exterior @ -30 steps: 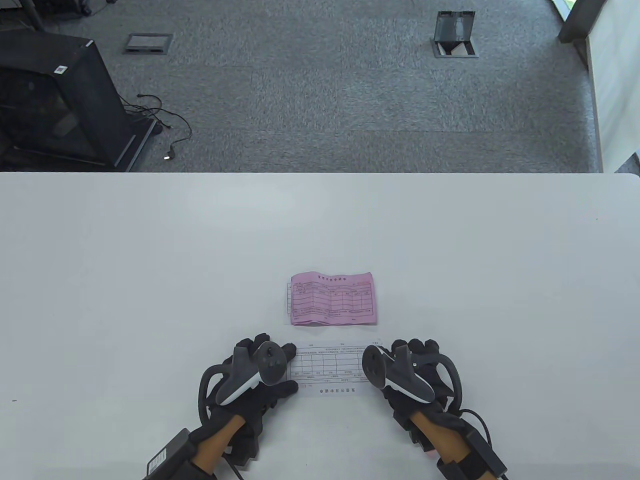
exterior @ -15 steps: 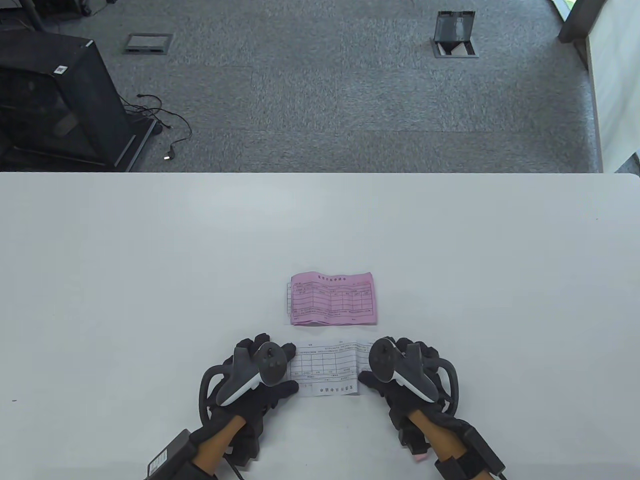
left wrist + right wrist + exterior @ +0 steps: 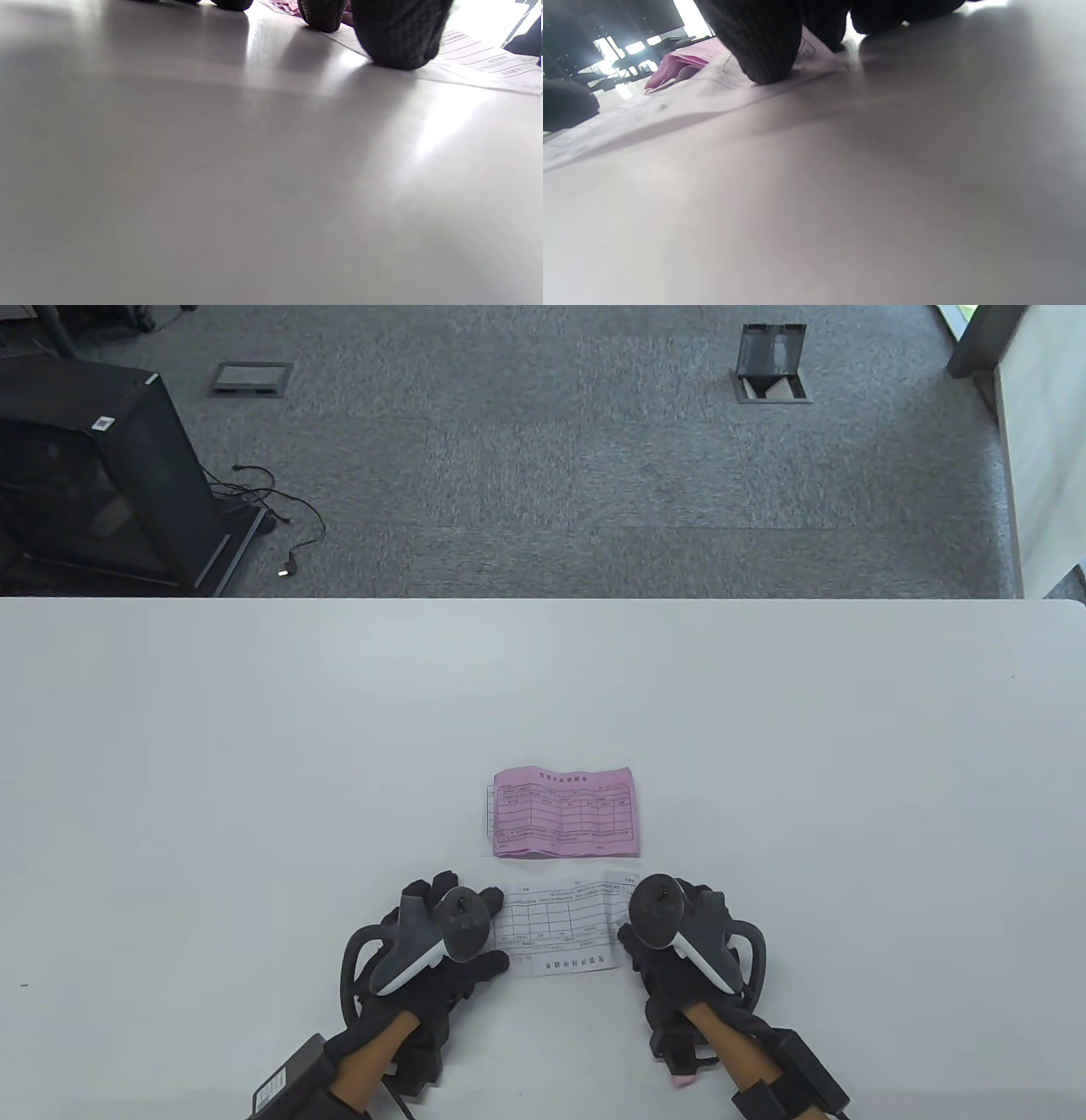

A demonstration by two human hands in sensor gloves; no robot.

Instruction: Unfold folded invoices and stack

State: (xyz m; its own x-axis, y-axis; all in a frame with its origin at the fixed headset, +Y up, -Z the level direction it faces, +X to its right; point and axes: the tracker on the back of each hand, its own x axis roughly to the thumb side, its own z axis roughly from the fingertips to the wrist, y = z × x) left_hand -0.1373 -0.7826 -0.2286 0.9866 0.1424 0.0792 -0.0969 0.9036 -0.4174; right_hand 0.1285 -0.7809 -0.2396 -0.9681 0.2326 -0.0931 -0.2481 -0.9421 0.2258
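Note:
A white invoice (image 3: 556,929) lies unfolded near the table's front edge, between my two hands. My left hand (image 3: 494,929) presses its left edge with thumb and a fingertip spread; the left wrist view shows those fingertips (image 3: 398,42) down on the paper (image 3: 479,59). My right hand (image 3: 629,940) rests on the sheet's right end, where the right wrist view shows the thumb (image 3: 763,46) on top of the paper (image 3: 670,101), which bows up slightly. Just beyond lies a pink invoice (image 3: 566,813), creased, with a white sheet peeking out under its left edge.
The white table (image 3: 254,772) stretches wide on both sides and beyond the pink invoice. Past its far edge are grey carpet, a black cabinet (image 3: 93,475) with loose cables, and floor sockets (image 3: 770,364).
My right hand has slid left and turned inward along the white invoice, so the sheet's right end shifted and bowed. The left hand and the pink invoice have stayed put.

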